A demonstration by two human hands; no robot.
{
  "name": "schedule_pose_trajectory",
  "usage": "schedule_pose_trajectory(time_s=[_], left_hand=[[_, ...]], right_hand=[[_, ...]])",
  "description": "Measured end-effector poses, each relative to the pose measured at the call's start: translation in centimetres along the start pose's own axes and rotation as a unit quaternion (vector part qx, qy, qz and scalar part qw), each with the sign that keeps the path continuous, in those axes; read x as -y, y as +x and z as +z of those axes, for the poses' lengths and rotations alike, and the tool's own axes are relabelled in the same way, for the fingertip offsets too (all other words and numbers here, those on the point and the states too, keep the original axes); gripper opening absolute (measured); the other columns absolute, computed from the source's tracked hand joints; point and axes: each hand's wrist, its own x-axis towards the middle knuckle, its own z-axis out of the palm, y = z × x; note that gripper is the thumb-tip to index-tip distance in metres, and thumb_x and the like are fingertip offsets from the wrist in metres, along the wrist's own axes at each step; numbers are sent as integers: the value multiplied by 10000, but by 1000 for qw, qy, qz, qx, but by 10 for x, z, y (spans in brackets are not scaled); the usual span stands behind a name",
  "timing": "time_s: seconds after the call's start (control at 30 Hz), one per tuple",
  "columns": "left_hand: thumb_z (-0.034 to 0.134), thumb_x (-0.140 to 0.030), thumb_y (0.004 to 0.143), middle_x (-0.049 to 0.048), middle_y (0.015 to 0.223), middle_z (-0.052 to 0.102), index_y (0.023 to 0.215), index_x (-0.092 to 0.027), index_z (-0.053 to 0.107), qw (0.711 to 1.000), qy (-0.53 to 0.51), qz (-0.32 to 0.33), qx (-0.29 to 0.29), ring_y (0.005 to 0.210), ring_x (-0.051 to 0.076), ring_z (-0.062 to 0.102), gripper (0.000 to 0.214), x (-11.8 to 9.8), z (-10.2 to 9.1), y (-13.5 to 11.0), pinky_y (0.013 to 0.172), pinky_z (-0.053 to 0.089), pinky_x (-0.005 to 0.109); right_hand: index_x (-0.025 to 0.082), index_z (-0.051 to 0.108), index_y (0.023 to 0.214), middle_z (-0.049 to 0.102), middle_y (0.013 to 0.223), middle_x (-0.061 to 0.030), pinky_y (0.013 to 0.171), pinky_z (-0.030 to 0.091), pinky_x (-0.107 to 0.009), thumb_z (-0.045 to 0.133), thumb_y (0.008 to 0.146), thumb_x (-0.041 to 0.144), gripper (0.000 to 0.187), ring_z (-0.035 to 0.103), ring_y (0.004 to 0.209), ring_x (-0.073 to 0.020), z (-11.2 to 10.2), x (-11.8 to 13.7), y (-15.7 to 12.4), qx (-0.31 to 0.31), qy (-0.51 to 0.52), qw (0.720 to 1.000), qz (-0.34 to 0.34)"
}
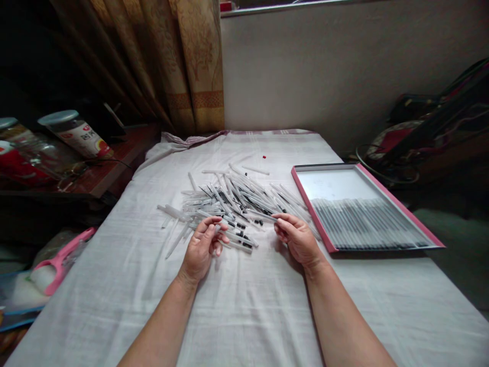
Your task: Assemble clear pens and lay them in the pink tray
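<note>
My left hand [206, 242] is closed in a pinch at the near side of a loose heap of pen parts [229, 196]. A small clear plastic piece [218, 229] shows at its thumb tip; its exact kind is hard to make out. Thumb and forefinger of my right hand [294, 234] grip the end of a slim pen [263, 214], which points left over the heap. Clear barrels, dark refills and small black plugs [241, 226] make up the heap. To the right, a shallow pink-edged box [328, 178] holds a row of clear pens [370, 224] side by side.
White cloth [244, 316] covers the table. A small red piece [264, 157] lies beyond the heap. Jars [78, 135] stand on a dark wooden surface at left, with pink-handled scissors [59, 262] below. A curtain [171, 66] and wall [305, 71] close off the back.
</note>
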Motion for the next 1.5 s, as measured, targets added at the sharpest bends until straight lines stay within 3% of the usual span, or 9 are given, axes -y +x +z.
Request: schedule_pose_trajectory(time_s=[0.1,0.2,0.33,0.43,0.5,0.67,0.87,1.13,1.5], left_hand=[[735,-442,755,4,803,636,1001,-181,618,1000,13,-11,-3,567,75,596,377,4,1,1,360,349,118],[746,-418,749,10,861,615,1048,-175,626,999,0,-33,-1,636,77,602,404,6,3,1,406,402,125],[769,-382,738,-9,833,639,963,-185,593,999,-11,-42,-12,740,106,650,347,4,3,0,687,551,224],[756,-374,760,22,964,702,925,-204,539,999,-21,-33,-9,926,145,674,321,1,4,-1,906,519,312],[771,-379,744,40,1105,697,919,-210,520,998,-36,-41,-6,1024,159,661,350,0,5,-2,944,504,322],[823,-383,684,23,1131,682,907,-211,512,996,-52,-67,-25,917,143,686,420,1,10,-4,768,572,262],[874,-364,598,-50,758,607,843,-183,584,994,-69,-44,-78,589,44,573,421,7,15,-3,400,412,88],[865,-346,603,-35,739,602,878,-177,613,996,-46,-46,-63,564,54,563,409,7,16,-4,342,341,93],[831,-351,650,-31,792,619,895,-188,608,997,-27,-27,-70,600,63,590,369,11,13,-3,346,345,93]], right_hand=[[158,737,843,571,547,14,389,233,-183,778,648,373,293,385,447,-57,0,0,0,-3,-2,1000,0],[159,736,844,573,546,15,388,232,-185,780,648,374,295,382,441,-56,1,0,1,-5,-1,1000,-3],[168,740,831,585,548,11,391,238,-183,787,633,373,289,393,443,-58,2,0,1,-2,3,1000,2],[168,757,826,651,603,-26,404,253,-191,799,612,362,291,431,468,-73,-1,-1,0,3,-6,1000,15],[167,767,836,694,658,-57,417,264,-195,802,612,351,292,460,493,-83,-3,-2,0,10,-17,1000,23],[158,778,849,684,627,-51,428,249,-202,792,631,351,291,413,459,-69,0,0,-4,83,-38,995,48],[148,776,858,558,501,16,421,228,-203,752,681,392,302,374,422,-62,8,3,-8,125,-101,985,58],[150,774,871,528,512,26,431,248,-210,746,690,393,304,369,434,-63,10,3,-8,121,-108,986,48],[147,776,865,542,500,17,434,247,-218,743,678,384,304,376,438,-73,12,3,-8,108,-120,985,55]])
